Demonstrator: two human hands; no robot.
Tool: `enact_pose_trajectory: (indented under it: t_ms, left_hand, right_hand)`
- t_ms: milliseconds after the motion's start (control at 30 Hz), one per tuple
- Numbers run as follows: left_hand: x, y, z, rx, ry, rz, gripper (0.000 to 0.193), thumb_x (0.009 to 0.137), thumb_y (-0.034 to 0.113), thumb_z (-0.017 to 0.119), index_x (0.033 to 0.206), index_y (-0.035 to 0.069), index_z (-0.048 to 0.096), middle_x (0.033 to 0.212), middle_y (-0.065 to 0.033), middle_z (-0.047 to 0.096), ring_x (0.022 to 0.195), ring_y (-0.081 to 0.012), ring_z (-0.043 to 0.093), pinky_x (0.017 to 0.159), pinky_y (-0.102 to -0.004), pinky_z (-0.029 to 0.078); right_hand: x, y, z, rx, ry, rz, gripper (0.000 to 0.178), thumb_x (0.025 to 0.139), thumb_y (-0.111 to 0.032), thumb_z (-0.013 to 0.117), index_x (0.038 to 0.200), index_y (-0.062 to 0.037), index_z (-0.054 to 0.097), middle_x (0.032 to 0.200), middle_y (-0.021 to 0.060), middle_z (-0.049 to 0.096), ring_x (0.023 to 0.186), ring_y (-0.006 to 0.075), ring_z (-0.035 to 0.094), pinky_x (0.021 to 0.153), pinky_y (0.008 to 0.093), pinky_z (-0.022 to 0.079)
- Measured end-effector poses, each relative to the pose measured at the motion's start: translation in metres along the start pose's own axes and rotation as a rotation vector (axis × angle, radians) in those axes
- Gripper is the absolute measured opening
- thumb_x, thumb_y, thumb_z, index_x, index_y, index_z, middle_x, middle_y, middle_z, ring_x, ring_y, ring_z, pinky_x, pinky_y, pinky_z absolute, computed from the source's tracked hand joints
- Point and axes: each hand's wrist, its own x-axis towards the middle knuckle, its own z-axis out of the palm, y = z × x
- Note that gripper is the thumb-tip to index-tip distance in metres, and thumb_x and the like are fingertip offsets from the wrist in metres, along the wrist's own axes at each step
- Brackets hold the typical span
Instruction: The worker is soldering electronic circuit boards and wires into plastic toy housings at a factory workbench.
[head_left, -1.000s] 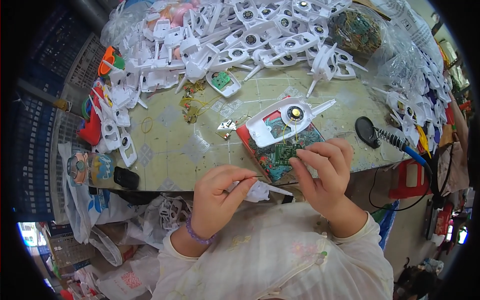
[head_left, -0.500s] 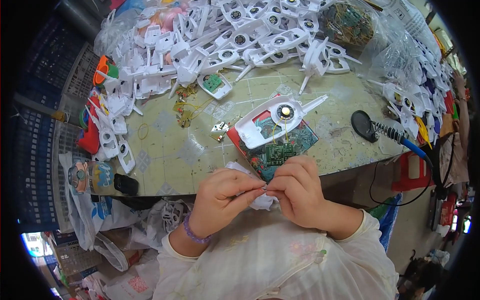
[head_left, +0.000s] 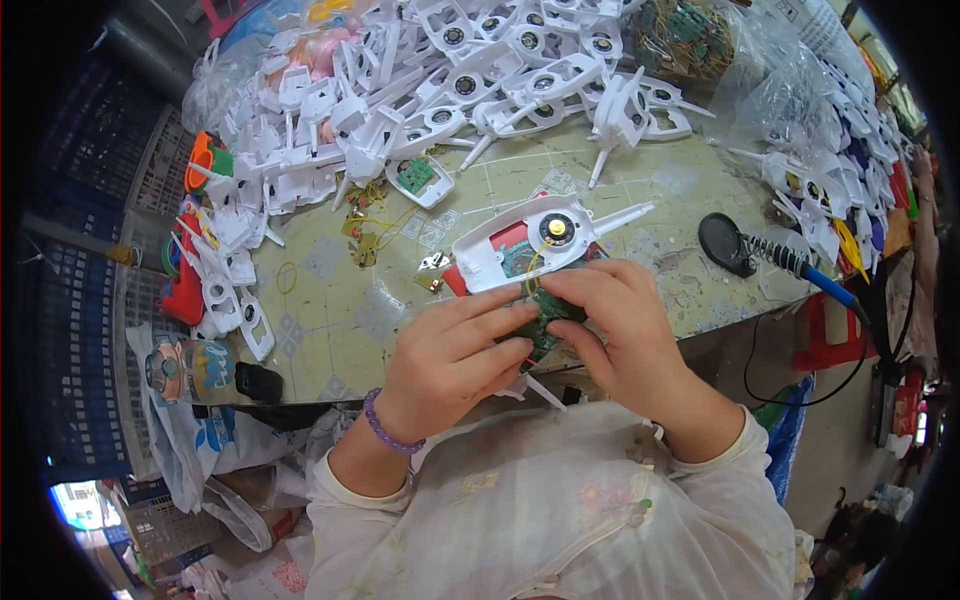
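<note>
Between my hands is a green circuit board [head_left: 546, 312], partly covered by fingers. My right hand [head_left: 625, 325] grips its right side between thumb and fingers. Against its left edge, my left hand [head_left: 455, 350] is closed, fingers bent and pressed on the board. A white plastic housing [head_left: 486, 268] with an antenna-like rod lies open just beyond. Inside sits a round black speaker [head_left: 557, 230], with thin yellow wires [head_left: 538, 262] running toward the board. Under the housing, a red and dark patterned flat block [head_left: 455, 281] is mostly hidden.
Similar white housings [head_left: 465, 85] are heaped along the far side. A soldering iron [head_left: 825, 290] rests in its coiled stand at right, its cord hanging over the table edge. Small metal plates [head_left: 433, 263] and wired parts [head_left: 365, 235] lie left of the housing. A glass jar [head_left: 212, 365] stands at left.
My fingertips were pinched together near the table's front edge. Both hands have moved up and forward onto the circuit board, which lay untouched on the patterned block and is now held.
</note>
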Motion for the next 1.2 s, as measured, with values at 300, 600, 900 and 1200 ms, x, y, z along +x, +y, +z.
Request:
enact_pose_trajectory:
  t_ms: [300, 600, 900, 1200]
  left_hand:
    - [-0.007, 0.021, -0.002, -0.178, 0.039, -0.41, 0.023, 0.067, 0.004, 0.074, 0.09, 0.007, 0.07, 0.083, -0.005, 0.063, 0.075, -0.0228, 0.061, 0.063, -0.0328, 0.048]
    - [0.017, 0.017, 0.002, 0.061, -0.015, -0.182, 0.023, 0.065, 0.004, 0.075, 0.087, 0.008, 0.069, 0.086, -0.0064, 0.064, 0.09, -0.0262, 0.063, 0.073, -0.0336, 0.049]
    - [0.009, 0.013, 0.009, -0.003, -0.069, -0.178, 0.022, 0.065, 0.001, 0.074, 0.086, 0.005, 0.068, 0.098, -0.0093, 0.066, 0.104, -0.0337, 0.062, 0.077, -0.0344, 0.054]
    - [0.011, 0.016, 0.016, -0.005, -0.04, -0.159, 0.026, 0.063, 0.0, 0.074, 0.088, 0.003, 0.068, 0.097, -0.0111, 0.067, 0.102, -0.0335, 0.063, 0.077, -0.0344, 0.054]
  right_hand:
    - [0.01, 0.019, -0.004, 0.171, -0.096, 0.026, 0.048, 0.073, -0.005, 0.069, 0.119, -0.0075, 0.055, 0.102, 0.0048, 0.063, 0.097, 0.026, 0.053, 0.089, 0.0386, 0.037]
    - [0.011, 0.022, -0.003, 0.232, -0.07, 0.001, 0.054, 0.074, -0.005, 0.068, 0.124, -0.0082, 0.05, 0.1, 0.0041, 0.065, 0.096, 0.0249, 0.054, 0.091, 0.0404, 0.036]
    - [0.008, 0.026, -0.001, 0.263, -0.041, -0.006, 0.055, 0.073, -0.006, 0.069, 0.124, -0.0076, 0.049, 0.099, 0.004, 0.065, 0.099, 0.0254, 0.055, 0.095, 0.0422, 0.035]
    - [0.002, 0.029, -0.007, 0.261, 0.099, -0.023, 0.05, 0.072, -0.007, 0.071, 0.119, -0.0061, 0.054, 0.097, 0.0053, 0.064, 0.093, 0.0257, 0.056, 0.088, 0.0415, 0.04]
